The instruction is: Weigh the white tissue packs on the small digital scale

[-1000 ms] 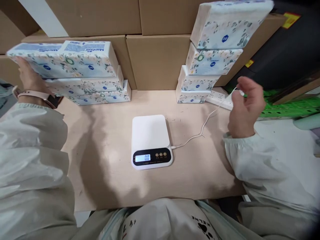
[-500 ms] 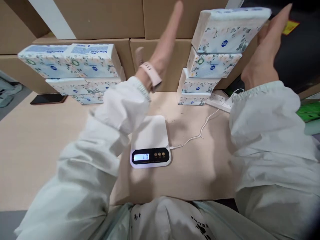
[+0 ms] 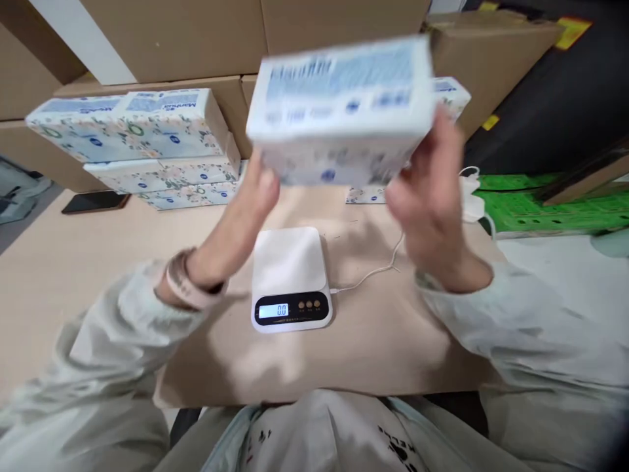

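Between both hands I hold a floral tissue pack (image 3: 339, 111) up in the air, blurred by motion. My left hand (image 3: 246, 210) presses its left end, and my right hand (image 3: 432, 203) grips the right end with the thumb at the lower front edge. Below the pack lies a white digital scale (image 3: 289, 262), nothing on its plate, its display reading 0.0. The stack on the right (image 3: 451, 95) is mostly hidden behind the held pack. At the left stand stacked tissue packs (image 3: 147, 131) of the same print.
Cardboard boxes (image 3: 181, 39) line the back of the table (image 3: 358, 354). A dark phone (image 3: 95, 202) lies at the left. From the scale a white cable (image 3: 366, 278) runs right, toward a power strip. Beyond the table's right edge is a green surface (image 3: 555, 203).
The top pack of the right stack has been taken hold of, lifted off and brought left and nearer, above the scale. Both hands have closed in on its ends.
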{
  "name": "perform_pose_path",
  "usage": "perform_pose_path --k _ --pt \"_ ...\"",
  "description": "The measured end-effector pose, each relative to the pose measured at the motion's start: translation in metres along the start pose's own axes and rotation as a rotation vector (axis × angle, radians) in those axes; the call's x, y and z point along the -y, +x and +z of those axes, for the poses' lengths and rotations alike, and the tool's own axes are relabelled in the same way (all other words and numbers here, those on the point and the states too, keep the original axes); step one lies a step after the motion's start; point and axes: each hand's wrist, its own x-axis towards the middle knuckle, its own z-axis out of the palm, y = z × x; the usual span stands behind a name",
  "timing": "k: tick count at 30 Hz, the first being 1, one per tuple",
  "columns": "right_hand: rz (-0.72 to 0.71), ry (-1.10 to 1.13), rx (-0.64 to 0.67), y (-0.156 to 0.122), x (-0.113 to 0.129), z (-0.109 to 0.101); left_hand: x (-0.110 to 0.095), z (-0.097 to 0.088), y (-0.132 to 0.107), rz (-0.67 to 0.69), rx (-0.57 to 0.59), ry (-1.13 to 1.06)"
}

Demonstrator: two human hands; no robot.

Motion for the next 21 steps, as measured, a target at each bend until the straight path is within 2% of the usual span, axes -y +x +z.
perform_pose_path --k 2,3,7,10,12,14,17,19,21 --pt "0.076 0.112 0.113 -0.035 -0.009 0.025 0.012 -0.024 -0.042 -0.014 0.225 0.022" --pt "0.118 0.145 0.156 -0.05 -0.014 0.035 0.019 -0.033 -0.06 -0.032 0.292 0.057" --pt "0.243 0.223 0.279 -0.099 -0.028 0.058 0.046 -0.054 -0.112 -0.076 0.314 0.268" --pt "0.304 0.201 0.336 -0.12 -0.031 0.061 0.062 -0.057 -0.133 -0.073 0.353 0.316" --pt "0.293 0.144 0.343 -0.128 -0.031 0.058 0.071 -0.056 -0.142 -0.078 0.367 0.287" --pt "0.238 0.078 0.316 -0.133 -0.03 0.055 0.079 -0.055 -0.146 -0.069 0.281 0.249" --pt "0.156 0.02 0.175 -0.136 -0.028 0.051 0.087 -0.056 -0.148 0.0 -0.005 0.231" --pt "0.154 0.014 0.05 -0.138 -0.029 0.049 0.09 -0.058 -0.147 0.043 -0.162 0.214" --pt "0.178 0.004 -0.035 -0.139 -0.031 0.05 0.09 -0.059 -0.147 0.05 -0.254 0.179"
